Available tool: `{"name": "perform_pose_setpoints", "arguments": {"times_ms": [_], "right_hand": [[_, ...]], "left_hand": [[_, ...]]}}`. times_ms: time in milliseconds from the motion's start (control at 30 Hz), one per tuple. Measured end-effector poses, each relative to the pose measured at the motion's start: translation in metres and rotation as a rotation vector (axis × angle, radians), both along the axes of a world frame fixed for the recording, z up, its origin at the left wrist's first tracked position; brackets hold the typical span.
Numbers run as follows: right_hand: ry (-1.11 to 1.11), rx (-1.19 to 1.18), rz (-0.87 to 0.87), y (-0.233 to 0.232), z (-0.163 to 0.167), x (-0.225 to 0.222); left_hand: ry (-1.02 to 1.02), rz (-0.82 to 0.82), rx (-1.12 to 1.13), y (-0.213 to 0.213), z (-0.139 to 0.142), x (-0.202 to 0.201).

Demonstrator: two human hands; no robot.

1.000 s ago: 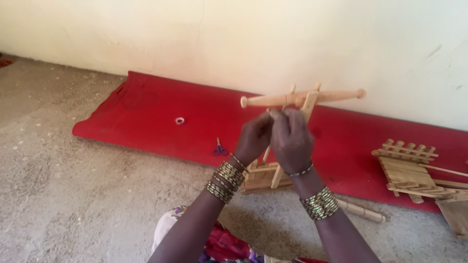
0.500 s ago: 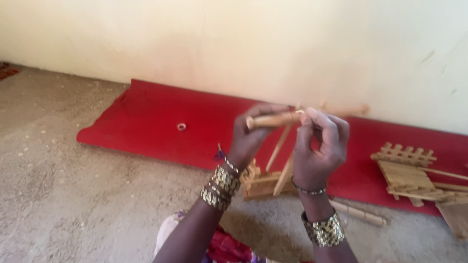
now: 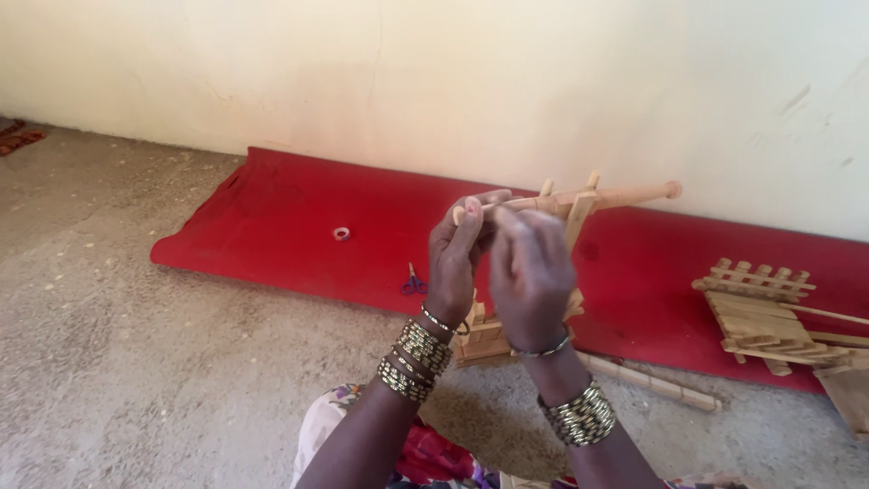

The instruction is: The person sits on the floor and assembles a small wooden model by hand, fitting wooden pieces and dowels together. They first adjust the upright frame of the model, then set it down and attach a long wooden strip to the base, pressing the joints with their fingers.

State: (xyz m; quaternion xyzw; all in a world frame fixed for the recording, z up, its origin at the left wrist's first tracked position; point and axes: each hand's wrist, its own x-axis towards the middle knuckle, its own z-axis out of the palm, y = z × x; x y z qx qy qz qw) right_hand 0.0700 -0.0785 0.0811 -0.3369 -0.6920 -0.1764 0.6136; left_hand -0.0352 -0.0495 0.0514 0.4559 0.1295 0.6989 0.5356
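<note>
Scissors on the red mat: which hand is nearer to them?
Left. The left hand is just right of the scissors and raised at the wooden rod; the right hand is farther right, beyond the left.

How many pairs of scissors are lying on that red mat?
1: small purple-handled scissors lie on the red mat, just beside the left hand. More could be hidden behind the hands.

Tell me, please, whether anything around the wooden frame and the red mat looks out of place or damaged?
Nothing looks damaged. Both hands, left hand and right hand, hold the wooden frame near its rod. A loose wooden stick lies off the red mat on the bare floor, and small scissors sit near the mat's edge.
</note>
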Motion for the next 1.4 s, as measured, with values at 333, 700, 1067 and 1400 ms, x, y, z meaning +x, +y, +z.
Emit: {"name": "perform_pose_setpoints", "arguments": {"times_ms": [333,700,1067,1400], "right_hand": [[0.003,-0.051,0.043,0.009,0.001,0.006],[-0.115,0.062,-0.132,0.016,0.002,0.016],[0.097,-0.004,-0.067,0.034,-0.014,0.068],[-0.006,-0.111,-0.437,0.056,-0.006,0.112]], "left_hand": [[0.073,0.156,-0.042,0.006,0.001,0.005],[0.029,0.176,0.010,0.013,-0.007,0.008],[0.456,0.235,0.053,0.027,-0.021,0.063],[0.152,0.093,0.038,0.043,-0.009,0.073]]}}
